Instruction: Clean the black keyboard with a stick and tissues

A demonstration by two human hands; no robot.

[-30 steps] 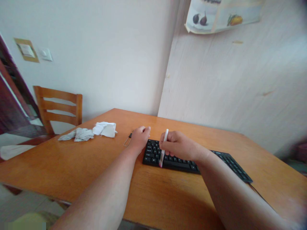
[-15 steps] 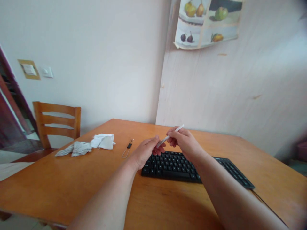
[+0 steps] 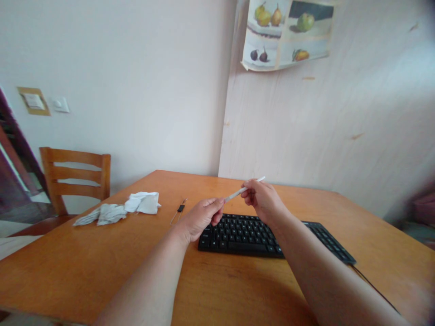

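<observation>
A slim white pen-like stick [image 3: 235,194] is held aslant above the keyboard, its upper end to the right. My left hand [image 3: 205,215] is closed, pinching the stick's lower left end between thumb and fingers, which hide the tip. Further up the stick, the fingers of my right hand [image 3: 263,199] are closed around it. Below both hands lies a black keyboard [image 3: 249,235], partly covered by my right forearm.
On the wooden table [image 3: 217,290], left of the keyboard, lie a thin wire loop with a black clip [image 3: 181,208], a white cloth [image 3: 144,202] and greyish gloves or rags [image 3: 110,213]. A cable [image 3: 374,287] runs off right. A chair [image 3: 76,176] stands at the left.
My left fingers have closed tighter round the stick's lower end, and my right hand has moved slightly up and right along with the stick. The view has shifted a little.
</observation>
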